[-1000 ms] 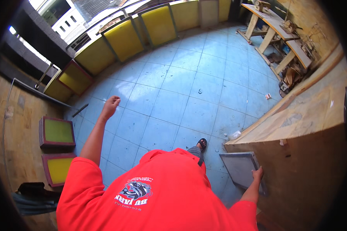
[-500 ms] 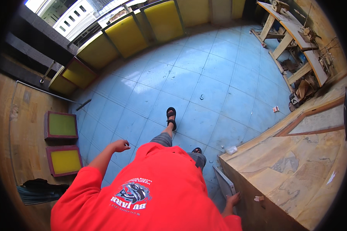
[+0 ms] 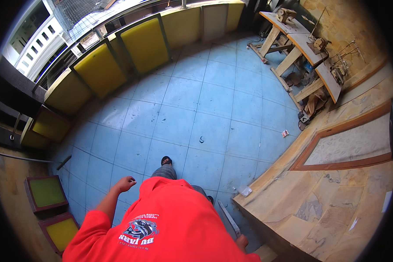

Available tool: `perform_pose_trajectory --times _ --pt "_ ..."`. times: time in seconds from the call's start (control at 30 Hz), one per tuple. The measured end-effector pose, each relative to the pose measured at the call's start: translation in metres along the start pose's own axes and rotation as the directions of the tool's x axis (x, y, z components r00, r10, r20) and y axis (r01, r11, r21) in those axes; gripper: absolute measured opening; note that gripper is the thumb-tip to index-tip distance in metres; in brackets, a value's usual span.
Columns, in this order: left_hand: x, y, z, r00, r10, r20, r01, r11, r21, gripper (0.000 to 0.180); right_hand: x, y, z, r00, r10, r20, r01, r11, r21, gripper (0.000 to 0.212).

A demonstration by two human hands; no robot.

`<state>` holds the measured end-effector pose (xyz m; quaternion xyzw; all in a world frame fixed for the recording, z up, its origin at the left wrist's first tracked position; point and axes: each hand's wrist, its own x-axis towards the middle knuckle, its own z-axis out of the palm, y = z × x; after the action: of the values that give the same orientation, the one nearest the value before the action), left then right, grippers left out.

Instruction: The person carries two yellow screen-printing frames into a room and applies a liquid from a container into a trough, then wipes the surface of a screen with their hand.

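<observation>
"Blue floor [image 3: 196, 109] stretches ahead of you, with a stone-patterned wall [image 3: 292, 209] on your right and sewing tables [image 3: 305, 46] beyond. Where's the panel [image 3: 229, 219]?"

"Low at your right side, edge up, near the wall. Your right hand [image 3: 242, 241] is clamped on its near end; your left hand [image 3: 125, 184] hangs empty, fingers loosely curled."

White lettering [image 3: 136, 239] — on a red shirt [image 3: 187, 222]

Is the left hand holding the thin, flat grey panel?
No, the right hand grips the thin, flat grey panel at its near end, while the left hand is well apart from it.
</observation>
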<state>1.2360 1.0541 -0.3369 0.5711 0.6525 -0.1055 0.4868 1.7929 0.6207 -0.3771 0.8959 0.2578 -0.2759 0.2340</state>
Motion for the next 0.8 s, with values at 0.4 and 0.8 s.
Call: perform_pose_trajectory --times 0.4,0.8 --pt "0.15 0.012 -0.193 0.974 -0.057 -0.221 0.02 0.986 -0.166 0.034 0.078 -0.293 -0.283 0.978 -0.136 -0.155 0.163 0.971 0.175 0.036" --pt "0.247 0.081 -0.244 0.901 -0.388 -0.194 0.173 0.731 -0.66 0.028 0.289 -0.68 -0.645 0.758 -0.602 -0.25 0.597 0.796 -0.104 0.025"
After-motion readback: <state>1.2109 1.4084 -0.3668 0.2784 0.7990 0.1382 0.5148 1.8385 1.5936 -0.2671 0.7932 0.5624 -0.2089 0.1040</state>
